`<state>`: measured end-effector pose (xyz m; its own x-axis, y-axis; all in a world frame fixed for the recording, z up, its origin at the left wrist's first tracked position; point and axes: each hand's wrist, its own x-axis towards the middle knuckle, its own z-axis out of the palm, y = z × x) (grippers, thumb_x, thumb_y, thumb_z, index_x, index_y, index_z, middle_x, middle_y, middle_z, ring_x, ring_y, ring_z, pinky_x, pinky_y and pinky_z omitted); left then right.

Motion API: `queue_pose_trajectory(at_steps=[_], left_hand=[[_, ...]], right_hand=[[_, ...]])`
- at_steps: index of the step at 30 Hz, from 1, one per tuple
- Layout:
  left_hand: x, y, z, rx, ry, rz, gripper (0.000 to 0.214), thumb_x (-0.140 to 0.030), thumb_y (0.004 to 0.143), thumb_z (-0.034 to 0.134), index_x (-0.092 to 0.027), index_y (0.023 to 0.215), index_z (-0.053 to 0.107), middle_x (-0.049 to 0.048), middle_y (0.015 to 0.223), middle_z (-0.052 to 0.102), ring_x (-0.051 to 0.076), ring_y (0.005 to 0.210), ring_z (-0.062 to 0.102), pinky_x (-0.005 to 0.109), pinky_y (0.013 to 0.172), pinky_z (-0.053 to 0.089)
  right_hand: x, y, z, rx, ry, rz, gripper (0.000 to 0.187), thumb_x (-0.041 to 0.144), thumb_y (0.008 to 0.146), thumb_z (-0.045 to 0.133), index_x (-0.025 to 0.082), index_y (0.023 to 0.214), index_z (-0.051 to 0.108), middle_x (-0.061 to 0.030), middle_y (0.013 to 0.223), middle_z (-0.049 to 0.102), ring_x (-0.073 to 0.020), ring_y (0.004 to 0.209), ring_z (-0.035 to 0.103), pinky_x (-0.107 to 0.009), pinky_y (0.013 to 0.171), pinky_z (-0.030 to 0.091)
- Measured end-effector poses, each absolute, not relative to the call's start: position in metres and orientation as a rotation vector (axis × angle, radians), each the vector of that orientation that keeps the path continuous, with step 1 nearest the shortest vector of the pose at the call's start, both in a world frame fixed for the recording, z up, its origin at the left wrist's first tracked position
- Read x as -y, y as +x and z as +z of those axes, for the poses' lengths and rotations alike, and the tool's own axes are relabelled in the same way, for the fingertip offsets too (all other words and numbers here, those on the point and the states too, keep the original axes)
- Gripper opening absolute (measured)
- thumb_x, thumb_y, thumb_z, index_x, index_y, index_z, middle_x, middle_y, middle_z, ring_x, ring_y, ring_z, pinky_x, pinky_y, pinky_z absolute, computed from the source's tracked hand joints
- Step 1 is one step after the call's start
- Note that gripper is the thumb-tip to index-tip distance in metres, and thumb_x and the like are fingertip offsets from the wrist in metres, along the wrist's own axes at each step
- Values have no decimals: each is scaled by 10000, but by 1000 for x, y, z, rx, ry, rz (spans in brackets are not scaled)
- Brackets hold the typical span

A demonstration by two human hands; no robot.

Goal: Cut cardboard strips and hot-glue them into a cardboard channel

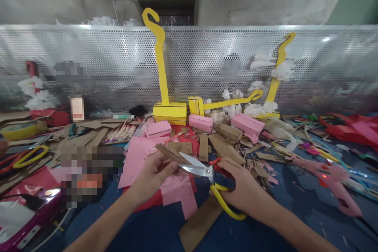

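My left hand (156,175) pinches a strip of brown cardboard (169,154) between thumb and fingers. Wrapped in my right hand (239,185) is a pair of scissors (203,169) with one red and one yellow handle. Their blades are spread and point left, with the cardboard strip at their opening; whether they touch it I cannot tell. Below the hands lie sheets of pink paper (134,159) and a piece of brown cardboard (199,224) on the blue table (141,232).
Yellow hooked paper pieces (161,67) on boxes stand at the back, before a perforated metal panel (112,55). Pink boxes (247,124) and cardboard scraps lie in the middle. A pink glue gun (333,177) rests at right, yellow-handled scissors (31,156) at left.
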<state>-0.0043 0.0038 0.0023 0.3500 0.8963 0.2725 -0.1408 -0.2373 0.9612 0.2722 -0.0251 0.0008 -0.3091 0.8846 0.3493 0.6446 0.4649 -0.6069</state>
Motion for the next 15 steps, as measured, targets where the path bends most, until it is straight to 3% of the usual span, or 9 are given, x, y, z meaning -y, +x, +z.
queue_pose_trajectory(at_steps=[8,15], left_hand=[[-3,-7,-1,-714,1469,1172,285,-396,893,779,-162,1015,672,41,903,759,185,855,729,299,776,609],[-1,-7,-3,-698,1465,1214,261,-363,887,793,-151,984,676,27,867,744,155,820,727,255,745,603]], right_hand=[[30,275,1,2113,-1321,502,341,263,741,780,259,1055,647,0,954,714,-210,824,648,-299,721,467],[31,274,2,2128,-1386,470,146,232,732,729,230,840,631,33,723,649,-152,620,556,-257,567,371]])
